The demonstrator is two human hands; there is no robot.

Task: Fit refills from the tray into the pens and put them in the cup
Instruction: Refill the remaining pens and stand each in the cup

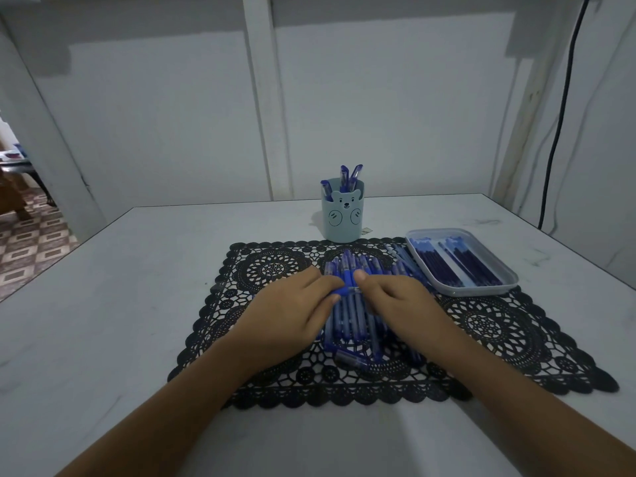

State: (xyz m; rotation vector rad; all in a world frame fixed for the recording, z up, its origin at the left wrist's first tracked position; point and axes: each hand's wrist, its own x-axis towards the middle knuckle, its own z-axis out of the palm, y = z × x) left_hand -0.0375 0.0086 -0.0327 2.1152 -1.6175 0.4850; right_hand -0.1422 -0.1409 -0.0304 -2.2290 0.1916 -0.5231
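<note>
Head view: pen (347, 290) crosswise, left-right axis

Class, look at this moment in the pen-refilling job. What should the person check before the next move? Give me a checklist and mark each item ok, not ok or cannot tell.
1. Pen gripped by both the left hand and the right hand: ok.
2. Refills left in the tray: ok.
3. Cup upright behind the mat, with room beside the pens in the cup: ok.
4. Held pen already has a refill inside: cannot tell, the fingers cover most of it.
5. Pile of pens lies on the mat, well away from the table edge: ok.
</note>
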